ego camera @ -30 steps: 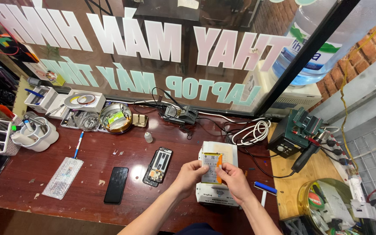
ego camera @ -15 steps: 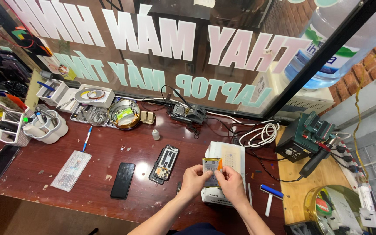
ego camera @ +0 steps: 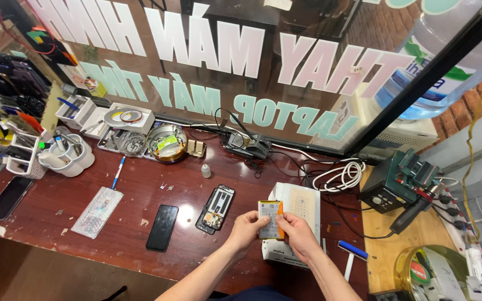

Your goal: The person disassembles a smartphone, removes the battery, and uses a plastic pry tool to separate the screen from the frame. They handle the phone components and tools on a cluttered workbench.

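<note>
- Battery (ego camera: 269, 218), flat with an orange edge, is held above the white box (ego camera: 299, 207) on the worktop (ego camera: 140, 189).
- Left hand (ego camera: 246, 228) fingers pinch its left side; right hand (ego camera: 297, 234) fingers grip its right.
- Opened phone (ego camera: 216, 208) lies just left, near a black phone (ego camera: 162, 227).

Black phone (ego camera: 162, 227), white cable coil (ego camera: 341, 175)

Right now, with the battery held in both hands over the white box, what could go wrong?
1. The phone battery is pinched only by the fingertips of the left hand and right hand; it could bend or slip onto the white box.
2. The opened phone lies exposed close to the left hand; a forearm might knock it or the black phone.
</note>
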